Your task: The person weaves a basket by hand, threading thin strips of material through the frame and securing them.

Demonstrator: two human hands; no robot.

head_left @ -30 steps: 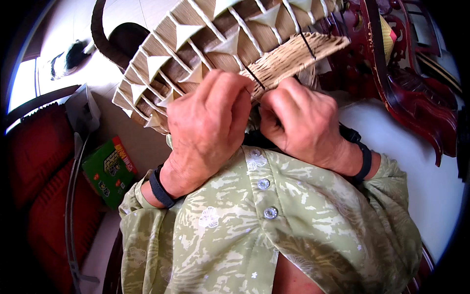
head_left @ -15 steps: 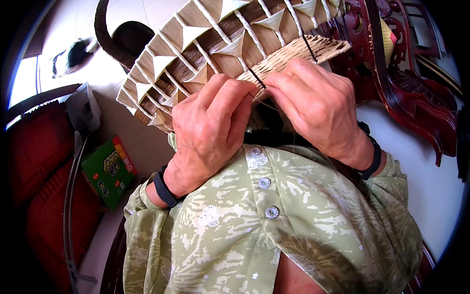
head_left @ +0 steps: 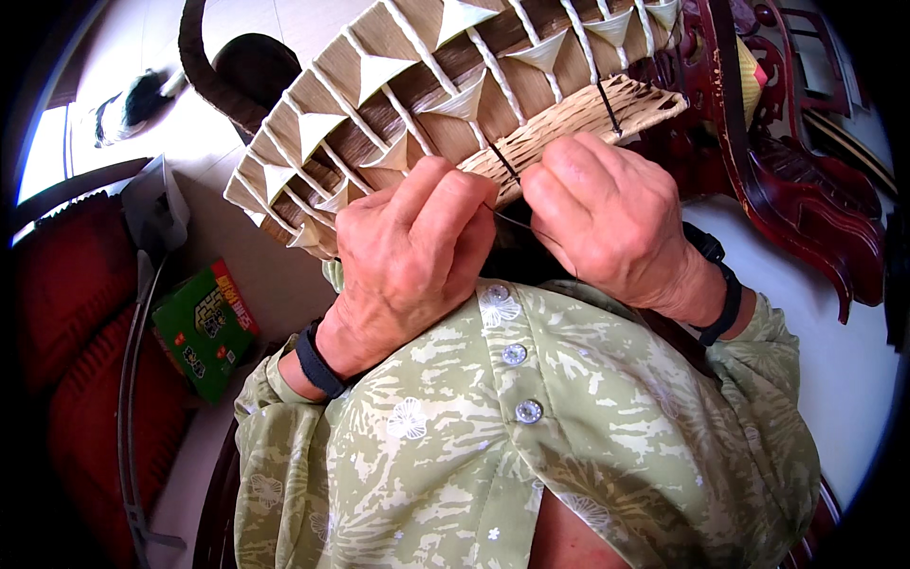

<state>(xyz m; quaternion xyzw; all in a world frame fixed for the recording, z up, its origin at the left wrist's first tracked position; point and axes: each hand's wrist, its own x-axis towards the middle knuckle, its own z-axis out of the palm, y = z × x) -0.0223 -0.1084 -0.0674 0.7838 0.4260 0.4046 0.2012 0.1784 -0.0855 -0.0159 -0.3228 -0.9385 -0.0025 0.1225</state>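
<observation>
A woven piece (head_left: 445, 66) of tan and brown strips, with twisted cream cords and folded pale triangles, slants across the upper middle. Along its lower edge runs a wicker strip (head_left: 559, 128), bound with dark ties. My left hand (head_left: 412, 256) is closed at the near edge, pinching a thin dark thread. My right hand (head_left: 611, 223) is curled just right of it, by the dark tie, with the thread running under its fingers; the fingertips are mostly hidden. Both hands are above my patterned green shirt (head_left: 455, 427).
A carved red wooden chair (head_left: 787, 209) stands at the right beside a white surface (head_left: 834, 370). At the left are a red cushioned seat (head_left: 85, 284), a grey metal stand (head_left: 137, 379) and a green box (head_left: 194, 332). Dark curved objects (head_left: 246, 81) and a black-and-white item (head_left: 133, 109) lie behind.
My right hand has moved up and to the right, drawing apart from my left and exposing the thread between them. The woven piece has shifted slightly right.
</observation>
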